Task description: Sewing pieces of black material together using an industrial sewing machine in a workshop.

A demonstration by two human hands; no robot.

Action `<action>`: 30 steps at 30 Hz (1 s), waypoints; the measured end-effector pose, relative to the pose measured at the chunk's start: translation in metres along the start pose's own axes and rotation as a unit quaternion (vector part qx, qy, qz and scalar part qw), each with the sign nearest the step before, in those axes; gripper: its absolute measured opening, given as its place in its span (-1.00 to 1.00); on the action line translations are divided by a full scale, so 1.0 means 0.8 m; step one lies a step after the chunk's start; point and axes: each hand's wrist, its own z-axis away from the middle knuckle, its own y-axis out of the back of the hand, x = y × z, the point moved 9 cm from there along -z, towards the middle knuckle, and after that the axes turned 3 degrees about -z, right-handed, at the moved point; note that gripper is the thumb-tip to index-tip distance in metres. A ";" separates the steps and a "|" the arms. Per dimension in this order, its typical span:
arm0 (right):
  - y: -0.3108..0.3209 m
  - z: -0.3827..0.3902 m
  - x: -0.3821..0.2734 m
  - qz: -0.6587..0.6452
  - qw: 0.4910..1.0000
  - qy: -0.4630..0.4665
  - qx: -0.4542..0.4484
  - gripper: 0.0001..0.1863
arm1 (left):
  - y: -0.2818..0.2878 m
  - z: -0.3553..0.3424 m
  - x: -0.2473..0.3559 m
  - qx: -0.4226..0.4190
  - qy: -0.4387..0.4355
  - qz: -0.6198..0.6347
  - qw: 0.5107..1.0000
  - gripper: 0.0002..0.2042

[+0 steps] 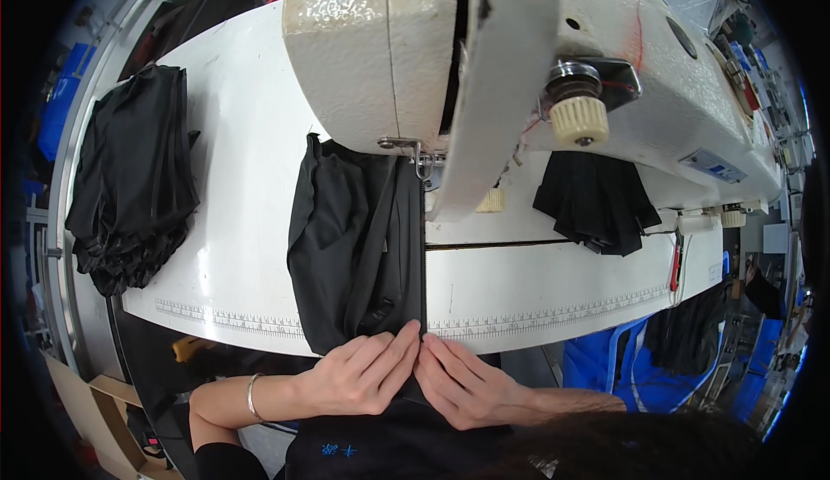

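Observation:
A black fabric piece (333,238) lies on the white sewing table, running from under the sewing machine's (346,56) needle area to the front edge. A straight dark strip (423,264), perhaps a zipper, follows its right side. My left hand (363,376) pinches the near end of the fabric, fingertips pressed together. Close against it, my right hand (462,385) pinches the same near end at the strip. The fingertips of both hands almost touch. Behind the machine's pale guard, the needle itself is hidden.
Stacked black fabric pieces (134,173) lie at the table's left. More black pieces (596,203) sit under the machine arm at right. A printed ruler (553,314) runs along the front edge. Red-handled snips (675,264) lie at right; a blue bag (596,361) is below.

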 end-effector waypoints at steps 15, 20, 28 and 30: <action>-0.008 -0.025 0.056 0.068 0.996 0.027 -0.057 -0.52 | -0.009 -0.037 -0.074 0.010 0.014 0.075 0.997 -0.63; -0.021 -0.039 0.102 0.043 0.998 -0.044 0.009 -0.64 | -0.013 -0.054 -0.113 0.022 0.033 0.070 0.997 -0.66; -0.036 -0.045 0.157 -0.057 0.997 -0.019 -0.057 -0.56 | -0.071 -0.034 -0.154 0.035 0.059 0.046 0.997 -0.67; -0.033 -0.045 0.161 -0.012 0.999 -0.010 -0.047 -0.67 | -0.112 -0.008 -0.193 -0.056 0.249 0.230 0.939 -0.66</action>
